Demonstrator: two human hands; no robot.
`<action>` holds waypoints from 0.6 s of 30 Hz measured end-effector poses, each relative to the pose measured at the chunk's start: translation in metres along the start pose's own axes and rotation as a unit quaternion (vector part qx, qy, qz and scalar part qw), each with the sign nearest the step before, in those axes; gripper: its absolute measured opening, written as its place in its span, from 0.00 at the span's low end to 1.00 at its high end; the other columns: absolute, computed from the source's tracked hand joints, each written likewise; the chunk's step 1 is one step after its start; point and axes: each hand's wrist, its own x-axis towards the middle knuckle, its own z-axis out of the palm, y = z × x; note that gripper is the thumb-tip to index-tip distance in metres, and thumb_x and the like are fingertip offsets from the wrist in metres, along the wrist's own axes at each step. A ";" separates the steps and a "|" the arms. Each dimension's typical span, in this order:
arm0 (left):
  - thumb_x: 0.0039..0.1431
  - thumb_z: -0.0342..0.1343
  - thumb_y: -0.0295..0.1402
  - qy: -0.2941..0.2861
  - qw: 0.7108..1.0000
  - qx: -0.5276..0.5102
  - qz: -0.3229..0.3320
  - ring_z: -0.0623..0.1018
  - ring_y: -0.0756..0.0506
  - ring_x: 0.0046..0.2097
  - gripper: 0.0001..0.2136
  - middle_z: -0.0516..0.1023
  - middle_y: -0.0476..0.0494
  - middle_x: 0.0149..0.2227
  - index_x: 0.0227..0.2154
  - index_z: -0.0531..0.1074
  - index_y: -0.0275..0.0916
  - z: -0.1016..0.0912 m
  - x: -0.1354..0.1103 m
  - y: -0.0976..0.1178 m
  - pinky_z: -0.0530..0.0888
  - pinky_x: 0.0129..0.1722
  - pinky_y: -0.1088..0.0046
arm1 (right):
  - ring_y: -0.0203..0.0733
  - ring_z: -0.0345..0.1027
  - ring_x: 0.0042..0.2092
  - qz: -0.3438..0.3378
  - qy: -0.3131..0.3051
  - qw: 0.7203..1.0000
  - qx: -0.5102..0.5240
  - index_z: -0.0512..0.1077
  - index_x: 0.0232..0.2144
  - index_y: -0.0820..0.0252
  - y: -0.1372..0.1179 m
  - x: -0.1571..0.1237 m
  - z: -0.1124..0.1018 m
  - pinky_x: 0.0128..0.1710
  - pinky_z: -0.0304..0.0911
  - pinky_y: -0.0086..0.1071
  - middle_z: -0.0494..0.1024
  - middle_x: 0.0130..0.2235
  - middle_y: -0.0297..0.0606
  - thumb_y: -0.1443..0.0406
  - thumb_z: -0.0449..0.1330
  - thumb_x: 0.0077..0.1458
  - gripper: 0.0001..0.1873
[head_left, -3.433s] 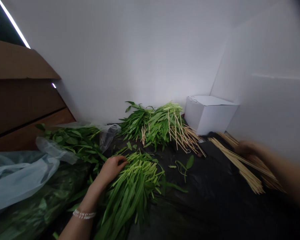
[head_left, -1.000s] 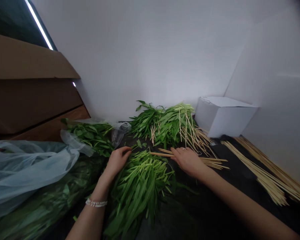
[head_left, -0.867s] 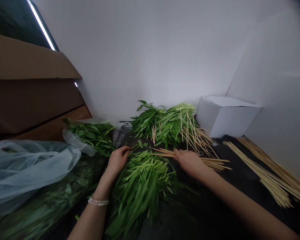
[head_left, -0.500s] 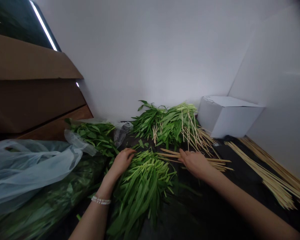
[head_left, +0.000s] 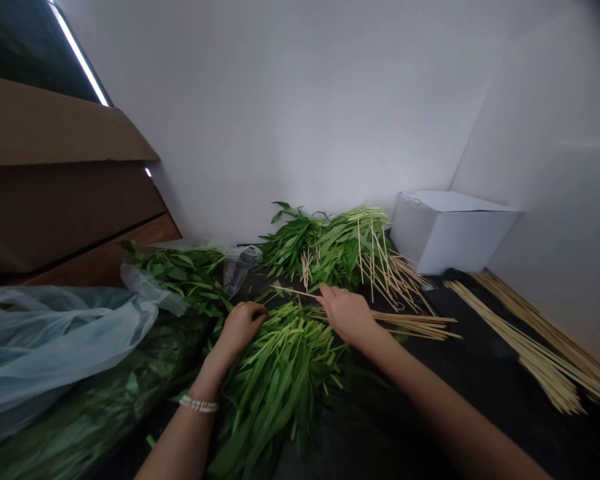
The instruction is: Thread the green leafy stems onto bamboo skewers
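Though hemmed leftward by bag [head_left: 55, 333]: left hand [head_left: 240, 327] curled on greens [head_left: 280, 373], right hand [head_left: 347, 313] pinching one skewer [head_left: 293, 291].
Bare black sheet [head_left: 455, 387] rightward.

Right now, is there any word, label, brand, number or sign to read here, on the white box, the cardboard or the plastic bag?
None: there is no readable text anywhere in view. The white box, the brown cardboard and the plastic bag show plain surfaces, and the skewers and greens carry no tags.
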 end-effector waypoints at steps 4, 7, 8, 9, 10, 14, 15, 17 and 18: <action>0.53 0.56 0.29 0.029 0.999 -0.024 -0.022 0.77 0.41 0.42 0.13 0.81 0.43 0.37 0.42 0.77 0.39 0.001 -0.001 -0.001 0.70 0.44 0.67 | 0.46 0.73 0.41 0.011 0.019 0.999 0.024 0.60 0.57 0.62 -0.011 0.001 0.024 0.33 0.60 0.31 0.77 0.42 0.46 0.54 0.40 0.67 0.24; 0.54 0.55 0.28 0.057 0.998 -0.016 -0.013 0.76 0.40 0.41 0.13 0.80 0.40 0.36 0.42 0.78 0.38 0.005 0.000 -0.003 0.70 0.44 0.65 | 0.46 0.73 0.42 0.009 0.025 0.998 0.048 0.65 0.51 0.61 -0.013 -0.004 0.038 0.33 0.59 0.30 0.78 0.42 0.45 0.51 0.44 0.65 0.24; 0.55 0.54 0.28 0.071 0.997 -0.014 -0.009 0.76 0.40 0.40 0.12 0.79 0.40 0.36 0.40 0.79 0.38 0.006 0.000 -0.004 0.70 0.44 0.64 | 0.45 0.73 0.41 0.008 0.028 0.998 0.054 0.66 0.48 0.60 -0.013 -0.005 0.041 0.33 0.58 0.30 0.78 0.41 0.45 0.51 0.44 0.66 0.22; 0.55 0.54 0.28 0.091 0.996 -0.018 -0.007 0.76 0.40 0.40 0.11 0.79 0.39 0.35 0.38 0.79 0.38 0.005 0.001 -0.004 0.70 0.45 0.63 | 0.44 0.73 0.40 0.008 0.031 0.998 0.059 0.67 0.46 0.59 -0.013 -0.007 0.042 0.32 0.57 0.29 0.78 0.41 0.43 0.53 0.44 0.66 0.21; 0.55 0.54 0.29 0.117 0.993 -0.030 -0.008 0.76 0.40 0.40 0.10 0.79 0.39 0.36 0.36 0.79 0.38 0.004 0.002 -0.004 0.70 0.45 0.62 | 0.43 0.73 0.39 0.009 0.034 0.997 0.063 0.68 0.45 0.58 -0.012 -0.008 0.043 0.31 0.56 0.29 0.79 0.40 0.42 0.54 0.44 0.67 0.19; 0.56 0.56 0.34 0.251 0.954 -0.165 -0.005 0.76 0.40 0.48 0.08 0.78 0.37 0.45 0.36 0.77 0.37 -0.012 0.001 0.006 0.68 0.52 0.61 | 0.39 0.72 0.36 0.009 0.076 0.994 0.084 0.70 0.40 0.56 -0.009 -0.010 0.045 0.30 0.53 0.28 0.79 0.37 0.38 0.61 0.45 0.67 0.14; 0.57 0.56 0.35 0.271 0.937 -0.219 -0.006 0.76 0.40 0.49 0.09 0.78 0.38 0.46 0.36 0.77 0.37 -0.018 0.000 0.010 0.68 0.53 0.62 | 0.39 0.71 0.36 0.006 0.098 0.991 0.093 0.71 0.39 0.57 -0.007 -0.011 0.046 0.31 0.54 0.29 0.78 0.36 0.37 0.62 0.46 0.67 0.14; 0.57 0.56 0.38 0.281 0.897 -0.340 -0.022 0.78 0.42 0.46 0.12 0.80 0.40 0.43 0.40 0.76 0.37 -0.027 -0.003 0.018 0.69 0.52 0.63 | 0.38 0.71 0.36 -0.005 0.147 0.982 0.116 0.72 0.39 0.57 -0.005 -0.011 0.046 0.32 0.55 0.29 0.78 0.35 0.37 0.63 0.46 0.67 0.14; 0.57 0.57 0.39 0.273 0.876 -0.396 -0.036 0.79 0.43 0.44 0.13 0.81 0.41 0.41 0.41 0.76 0.37 -0.030 -0.004 0.022 0.70 0.50 0.64 | 0.38 0.71 0.36 -0.014 0.173 0.977 0.128 0.72 0.41 0.58 -0.004 -0.012 0.046 0.33 0.56 0.29 0.78 0.35 0.37 0.64 0.46 0.67 0.14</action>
